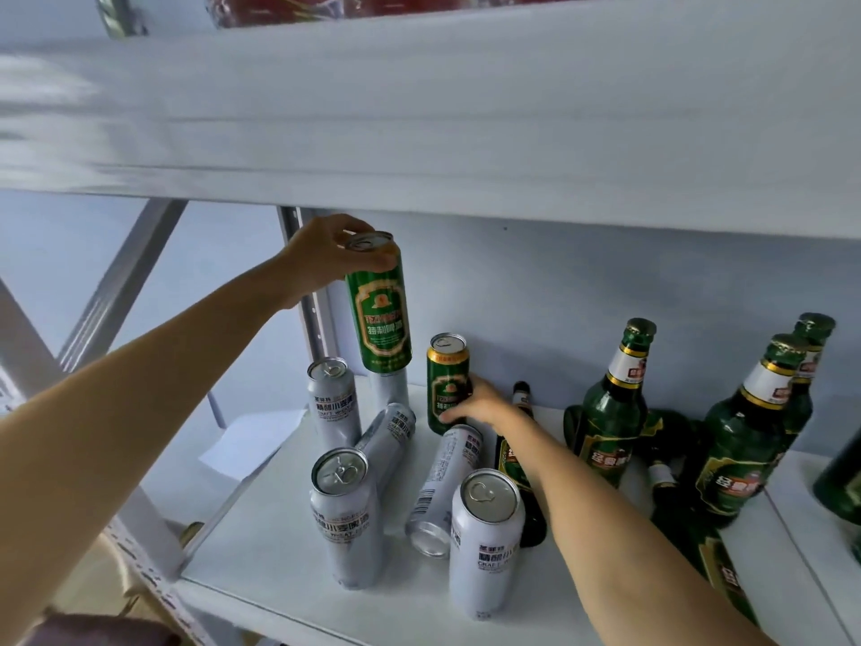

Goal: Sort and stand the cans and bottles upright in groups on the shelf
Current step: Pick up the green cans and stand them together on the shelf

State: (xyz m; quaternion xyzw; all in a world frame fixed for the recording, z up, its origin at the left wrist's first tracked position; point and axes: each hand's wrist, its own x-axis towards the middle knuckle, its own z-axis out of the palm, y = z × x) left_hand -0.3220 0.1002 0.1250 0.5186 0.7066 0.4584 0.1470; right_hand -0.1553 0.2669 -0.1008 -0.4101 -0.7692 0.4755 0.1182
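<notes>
Left hand (326,254) lifts green gold-crested can (379,314) by its rim.

The green cans (379,314) and silver cans (484,543) are glossy printed metal with bare brushed tops. The green bottles (610,412) are shiny glass with paper labels and foil necks. The shelf (279,529) is smooth matt white, its uprights (307,291) painted metal.

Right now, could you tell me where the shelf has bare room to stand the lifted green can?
Bare shelf lies left of the silver cans, beside the paper sheet, and along the front edge. The middle is crowded with toppled cans, and the right with green bottles.
</notes>
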